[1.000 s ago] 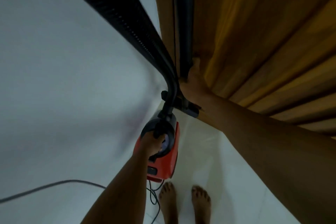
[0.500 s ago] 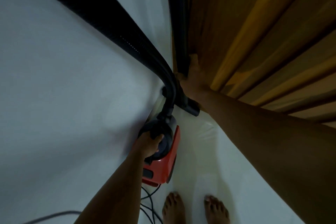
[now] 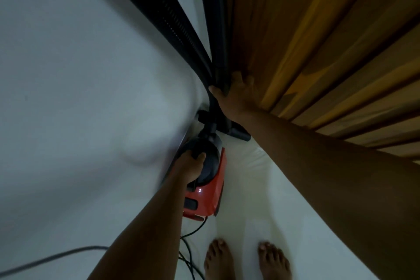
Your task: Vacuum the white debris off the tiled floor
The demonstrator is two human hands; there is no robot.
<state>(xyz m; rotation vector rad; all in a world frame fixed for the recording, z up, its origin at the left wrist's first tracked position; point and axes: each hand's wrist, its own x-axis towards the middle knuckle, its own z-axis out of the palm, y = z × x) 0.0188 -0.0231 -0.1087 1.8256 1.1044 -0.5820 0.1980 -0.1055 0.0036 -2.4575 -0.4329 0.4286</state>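
Curtain folds in ochre fill the upper right of the frame and a white wall the left, with a pale strip of tiled floor running down the lower centre between them. A black ribbed hose slants from the top edge to the middle, beside a dark wand that stands against the curtain's edge. At centre sits the red vacuum, carried by the left hand, whose fingers are curled round its dark top handle. The right hand, just above, grips the wand with the thumb hooked across it and the fingers behind, toward the cloth. The nozzle lies low at the curtain's foot, where wall and floor meet. A cord trails at the bottom, near two bare feet. White debris cannot be made out in this dim light; the floor strip appears bare. The step in hand looks to be working the corner under the curtain; the next move likely calls for drawing the nozzle back along the tiles toward the feet, minding the cord.
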